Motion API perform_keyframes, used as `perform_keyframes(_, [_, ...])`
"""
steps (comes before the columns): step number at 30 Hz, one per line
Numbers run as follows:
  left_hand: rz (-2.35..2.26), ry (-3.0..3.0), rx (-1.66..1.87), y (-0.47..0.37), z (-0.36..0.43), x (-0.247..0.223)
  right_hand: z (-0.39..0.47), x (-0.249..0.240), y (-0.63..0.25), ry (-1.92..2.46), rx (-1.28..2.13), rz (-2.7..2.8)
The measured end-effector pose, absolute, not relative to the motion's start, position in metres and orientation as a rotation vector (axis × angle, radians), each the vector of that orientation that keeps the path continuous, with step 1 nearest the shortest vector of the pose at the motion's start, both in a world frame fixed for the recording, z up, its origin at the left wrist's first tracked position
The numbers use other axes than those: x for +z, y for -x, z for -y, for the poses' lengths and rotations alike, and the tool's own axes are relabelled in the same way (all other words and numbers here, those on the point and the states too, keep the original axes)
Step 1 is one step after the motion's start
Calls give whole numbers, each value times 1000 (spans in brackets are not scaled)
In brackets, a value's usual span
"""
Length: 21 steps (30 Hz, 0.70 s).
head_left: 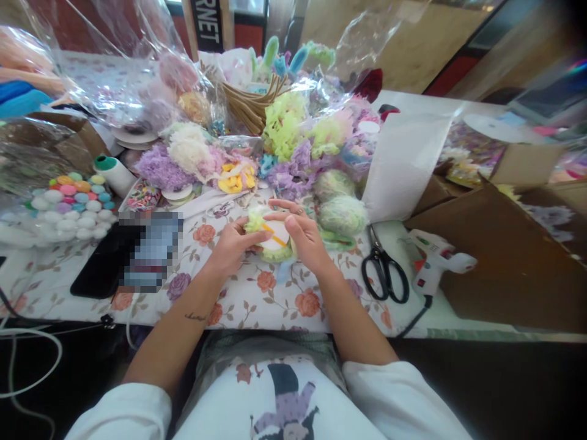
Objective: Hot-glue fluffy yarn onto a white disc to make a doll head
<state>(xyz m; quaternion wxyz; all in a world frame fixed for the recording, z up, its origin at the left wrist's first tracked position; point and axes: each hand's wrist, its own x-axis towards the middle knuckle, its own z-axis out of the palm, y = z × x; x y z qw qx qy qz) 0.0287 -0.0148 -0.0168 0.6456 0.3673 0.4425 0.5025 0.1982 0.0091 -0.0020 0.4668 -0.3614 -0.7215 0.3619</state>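
Observation:
Between my hands is a round white piece point(277, 234) with a frilly yellow-green edge and an orange strip across its face. My left hand point(233, 244) grips its left side, the thumb lying over the front near the strip. At its right side, my right hand point(303, 235) has the thumb and fingers bent around the edge, with some fingers reaching over the top. A pale blue ribbon end point(285, 269) hangs below the piece, over the flowered tablecloth point(266, 308).
Black-handled scissors point(384, 269) and a white glue gun point(435, 263) lie at the right, beside a cardboard box point(499, 256). Phones point(103, 260) lie at the left near colourful pompoms point(76, 205). Frilly yarn bundles point(287, 125) and clear plastic fill the back.

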Motion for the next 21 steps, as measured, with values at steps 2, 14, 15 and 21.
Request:
perform_keyframes(2, [-1013,-824,1158,-28,14,-16,-10,-1,-204,876,899,1727])
perform_keyframes(14, [-972,-832,1144,-31,16,-16,-10,-3,-199,861,920,1755])
perform_keyframes(15, [-977,-824,1143,-30,16,-16,-10,-3,-203,856,924,1738])
perform_keyframes(21, [-997,-830,1140,-29,15,-17,-10,-4,-212,856,911,1687])
